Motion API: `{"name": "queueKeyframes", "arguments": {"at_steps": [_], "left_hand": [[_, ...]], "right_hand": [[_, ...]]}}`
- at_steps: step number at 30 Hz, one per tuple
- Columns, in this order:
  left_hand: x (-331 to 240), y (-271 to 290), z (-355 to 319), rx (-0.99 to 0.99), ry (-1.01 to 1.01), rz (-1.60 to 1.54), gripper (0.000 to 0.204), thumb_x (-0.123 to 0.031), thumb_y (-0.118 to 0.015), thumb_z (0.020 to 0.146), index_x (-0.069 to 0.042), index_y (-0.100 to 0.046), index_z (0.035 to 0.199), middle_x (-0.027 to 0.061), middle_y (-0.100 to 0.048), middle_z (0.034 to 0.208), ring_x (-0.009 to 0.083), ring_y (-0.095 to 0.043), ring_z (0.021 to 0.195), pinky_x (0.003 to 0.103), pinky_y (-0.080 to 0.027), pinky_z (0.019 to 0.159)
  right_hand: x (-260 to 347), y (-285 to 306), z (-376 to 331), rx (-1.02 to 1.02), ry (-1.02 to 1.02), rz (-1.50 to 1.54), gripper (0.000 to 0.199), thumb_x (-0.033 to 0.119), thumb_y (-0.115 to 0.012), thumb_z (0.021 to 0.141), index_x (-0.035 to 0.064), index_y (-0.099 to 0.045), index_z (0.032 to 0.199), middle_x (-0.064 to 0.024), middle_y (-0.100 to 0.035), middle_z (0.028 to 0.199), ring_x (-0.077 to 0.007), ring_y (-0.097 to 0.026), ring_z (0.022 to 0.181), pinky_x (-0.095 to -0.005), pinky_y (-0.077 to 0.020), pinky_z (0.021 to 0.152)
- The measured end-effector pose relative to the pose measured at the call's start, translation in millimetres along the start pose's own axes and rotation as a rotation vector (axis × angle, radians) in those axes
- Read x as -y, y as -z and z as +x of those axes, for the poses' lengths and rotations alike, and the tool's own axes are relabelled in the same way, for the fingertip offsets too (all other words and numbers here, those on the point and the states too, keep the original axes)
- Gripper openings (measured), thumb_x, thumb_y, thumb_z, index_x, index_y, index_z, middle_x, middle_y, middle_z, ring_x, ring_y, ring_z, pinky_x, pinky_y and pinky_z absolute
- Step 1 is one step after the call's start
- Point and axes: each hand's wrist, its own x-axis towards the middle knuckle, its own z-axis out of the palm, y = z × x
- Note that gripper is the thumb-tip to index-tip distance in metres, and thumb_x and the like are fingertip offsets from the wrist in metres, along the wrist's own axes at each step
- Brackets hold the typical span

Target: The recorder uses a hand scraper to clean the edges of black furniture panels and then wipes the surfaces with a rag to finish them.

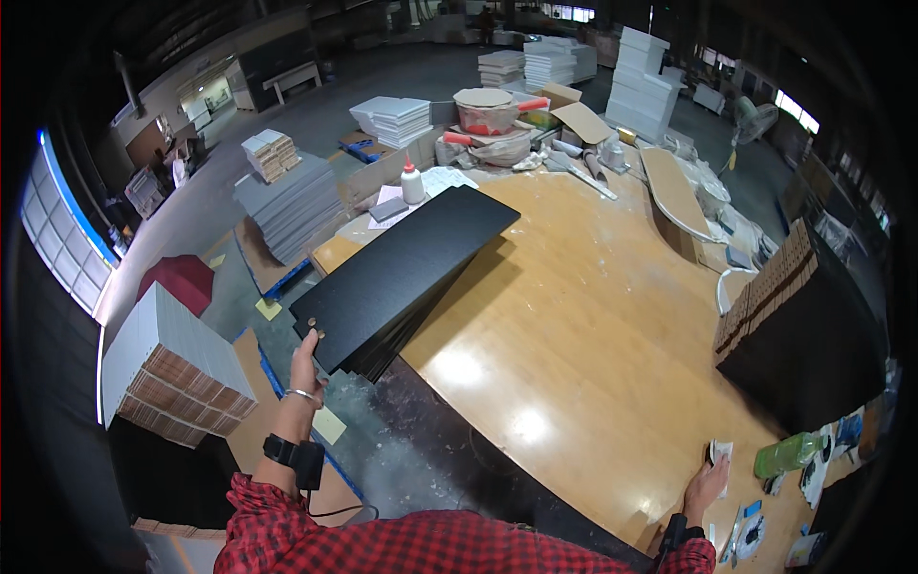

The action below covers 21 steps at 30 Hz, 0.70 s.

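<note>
One stack of black panels [402, 277] lying half on the bench [574, 344], long axis running from near-left corner up toward far right, near end hanging out past the bench edge over the floor. Left hand [306, 368] right at that overhanging corner, fingers curled around the near short edge, thumb on top by the look of it. Right hand [706, 483] well apart, down at the near right, fingers pressed flat on a small pale pad [719, 452]. So left hand way nearer. Plenty of bare bench to the right of the stack; glue bottle [412, 182] and clutter only near the far end. Green bottle [789, 454] just beside the right hand.
</note>
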Motion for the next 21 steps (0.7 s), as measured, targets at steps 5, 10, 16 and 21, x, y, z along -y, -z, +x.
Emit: {"name": "queueKeyframes", "arguments": {"at_steps": [5,10,16,21], "left_hand": [[41,-3,39,0.128,-0.199,-0.302,0.056,-0.052,-0.045,0.085,-0.014,-0.039,0.126,0.0056,-0.054,0.11,0.0222,-0.052,0.105,0.046,-0.043,0.082],[60,7,66,0.127,-0.321,-0.364,0.048,-0.047,-0.046,0.087,-0.011,-0.044,0.119,0.0074,-0.057,0.105,0.021,-0.059,0.091,0.038,-0.05,0.07],[18,-17,17,0.125,-0.175,-0.329,0.04,-0.044,-0.048,0.086,-0.011,-0.051,0.109,0.0082,-0.058,0.102,0.0212,-0.058,0.093,0.034,-0.051,0.071],[25,105,153,0.244,-0.315,0.089,0.048,-0.037,-0.051,0.087,0.004,-0.056,0.111,0.0105,-0.057,0.109,0.0204,-0.053,0.092,0.032,-0.044,0.08]], "right_hand": [[8,0,0,0.011,-0.083,-0.068,0.044,0.016,-0.045,0.088,0.009,-0.038,0.131,-0.0144,-0.037,0.136,-0.0288,-0.032,0.127,-0.0412,-0.022,0.105],[1,-10,-4,-0.051,-0.042,-0.029,0.043,0.015,-0.046,0.087,0.0076,-0.041,0.129,-0.0148,-0.039,0.135,-0.0292,-0.033,0.126,-0.0409,-0.0228,0.104],[-9,1,-9,-0.123,-0.002,-0.005,0.04,0.014,-0.048,0.084,0.0036,-0.047,0.123,-0.0178,-0.045,0.128,-0.0318,-0.038,0.121,-0.0419,-0.027,0.101],[33,1,-1,-0.023,0.155,0.208,0.049,0.025,-0.057,0.078,0.0023,-0.046,0.119,-0.0226,-0.044,0.125,-0.0367,-0.04,0.115,-0.0481,-0.0299,0.097]]}}
